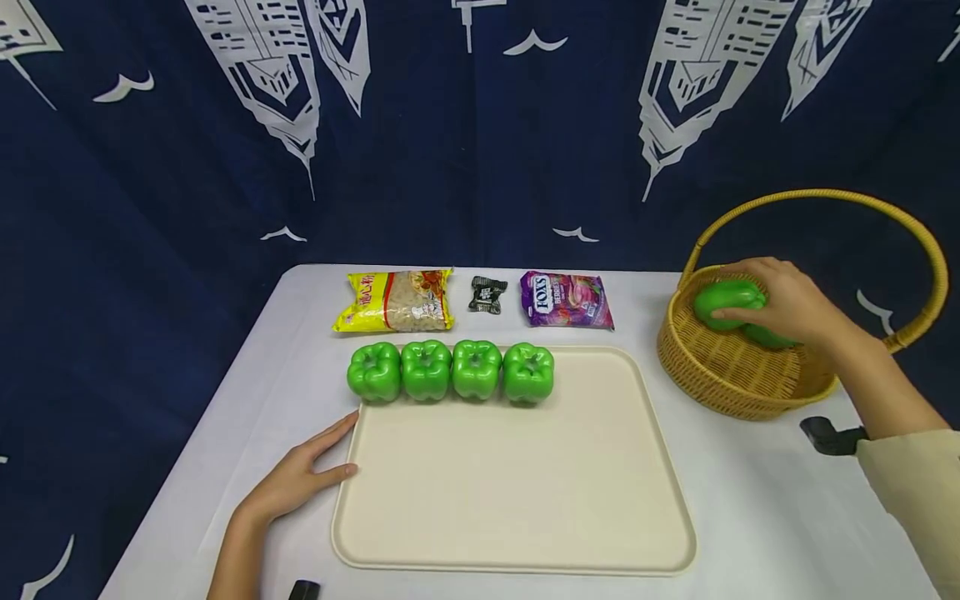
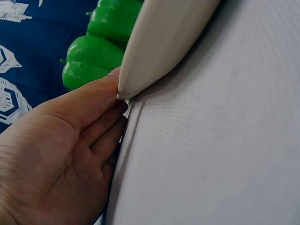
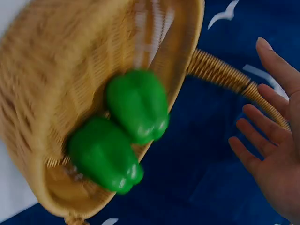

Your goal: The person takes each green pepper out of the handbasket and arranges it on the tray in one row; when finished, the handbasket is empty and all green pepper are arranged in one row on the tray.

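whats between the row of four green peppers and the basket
In the head view, between the peppers and the basket lie a bare part of the tray, then a bare strip of white table.

High head view forward and down; close wrist views, left with the same tray [image 1: 517, 483], right the same basket [image 1: 705, 377].

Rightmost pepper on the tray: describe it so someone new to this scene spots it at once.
On the white table, find the large cream tray and follow its far edge to the row of four green peppers. The target is the end pepper nearest the wicker basket. Unlike the other three, it has no pepper beside it on the right, just bare tray.
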A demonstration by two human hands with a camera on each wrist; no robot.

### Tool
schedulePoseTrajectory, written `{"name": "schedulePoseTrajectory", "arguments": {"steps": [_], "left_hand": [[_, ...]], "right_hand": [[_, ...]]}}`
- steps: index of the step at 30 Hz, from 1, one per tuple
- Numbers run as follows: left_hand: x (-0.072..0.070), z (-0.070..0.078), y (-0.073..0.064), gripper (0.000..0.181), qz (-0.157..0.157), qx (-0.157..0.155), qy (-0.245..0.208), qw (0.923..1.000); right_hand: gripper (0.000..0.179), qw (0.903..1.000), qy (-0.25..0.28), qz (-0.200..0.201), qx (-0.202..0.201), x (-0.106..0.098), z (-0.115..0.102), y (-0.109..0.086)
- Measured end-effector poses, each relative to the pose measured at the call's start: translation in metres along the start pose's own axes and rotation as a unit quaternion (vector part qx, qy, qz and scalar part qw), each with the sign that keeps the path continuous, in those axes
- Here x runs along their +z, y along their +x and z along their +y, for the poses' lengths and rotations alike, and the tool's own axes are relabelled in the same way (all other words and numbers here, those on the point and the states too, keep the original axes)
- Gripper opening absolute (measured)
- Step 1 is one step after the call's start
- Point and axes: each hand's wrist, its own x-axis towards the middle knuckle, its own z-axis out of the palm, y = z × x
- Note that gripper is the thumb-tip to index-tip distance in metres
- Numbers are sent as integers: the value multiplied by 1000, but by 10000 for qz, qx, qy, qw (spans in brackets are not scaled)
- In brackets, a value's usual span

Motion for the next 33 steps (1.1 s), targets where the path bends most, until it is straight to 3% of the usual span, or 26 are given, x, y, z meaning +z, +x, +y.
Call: {"name": "schedulePoseTrajectory", "arguments": {"steps": [5,10,17,20,25,33], "left_hand": [[0,0,-1,70,32,-60,-145,9999],[0,0,-1,70,34,-54,-174,9998],[-1,1,-1,72,35,-74,-129,9999],[-1,1,-1,72,42,-86,-96,9999],[0,1,-2,71,21,-115,-80,9999],[0,0,-1,71,33,-97,-149,9998]], "right_hand": [[75,9989,-157,-430,-16,-4,30,24],[74,9957,-116,-917,-65,5,55,39],[79,9865,166,-1588,353,24,86,50],[76,9843,382,-1659,469,31,94,51],[70,9846,626,-1606,289,39,101,52],[66,9883,530,-1413,217,40,102,52]]}}
